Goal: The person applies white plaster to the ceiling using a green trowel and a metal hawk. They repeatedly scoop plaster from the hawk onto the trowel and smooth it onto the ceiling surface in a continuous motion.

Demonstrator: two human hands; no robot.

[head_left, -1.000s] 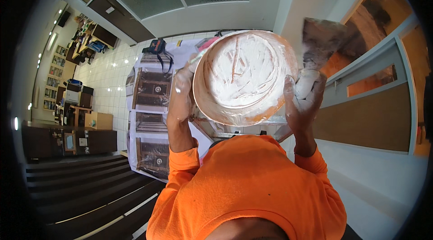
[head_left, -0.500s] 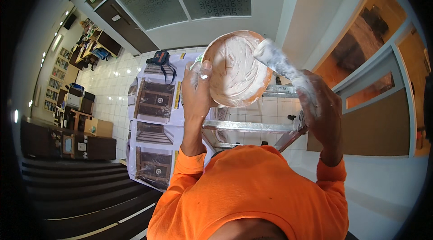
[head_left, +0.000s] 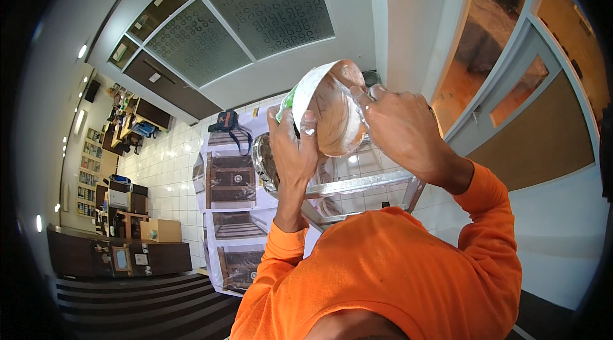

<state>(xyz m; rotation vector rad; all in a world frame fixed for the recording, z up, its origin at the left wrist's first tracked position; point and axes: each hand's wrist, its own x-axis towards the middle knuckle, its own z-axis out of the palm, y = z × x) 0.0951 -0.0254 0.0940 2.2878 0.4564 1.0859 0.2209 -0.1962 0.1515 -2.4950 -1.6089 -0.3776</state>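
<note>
My left hand (head_left: 295, 148) grips a round tub (head_left: 308, 94) from its left side, thumb toward the rim. The tub is tilted with its mouth to the right, and thick white paste (head_left: 348, 124) coats its inner wall. My right hand (head_left: 408, 132) is closed at the tub's right rim, fingers reaching to the mouth. It holds a putty knife whose blade and handle are hidden behind the fingers and the rim. White smears mark the fingers of both hands.
A metal stepladder (head_left: 361, 185) stands just below the tub. Beside my left wrist is a shiny round metal thing (head_left: 263, 162). Printed plastic sheeting (head_left: 239, 219) covers the floor at left, with a dark bag (head_left: 225, 121) on it. A glazed door (head_left: 511, 107) stands at right.
My right hand has come left and inward, bringing the paste-covered putty knife from above the rim to the tub's mouth. The tub has turned further onto its side. The view has shifted.
</note>
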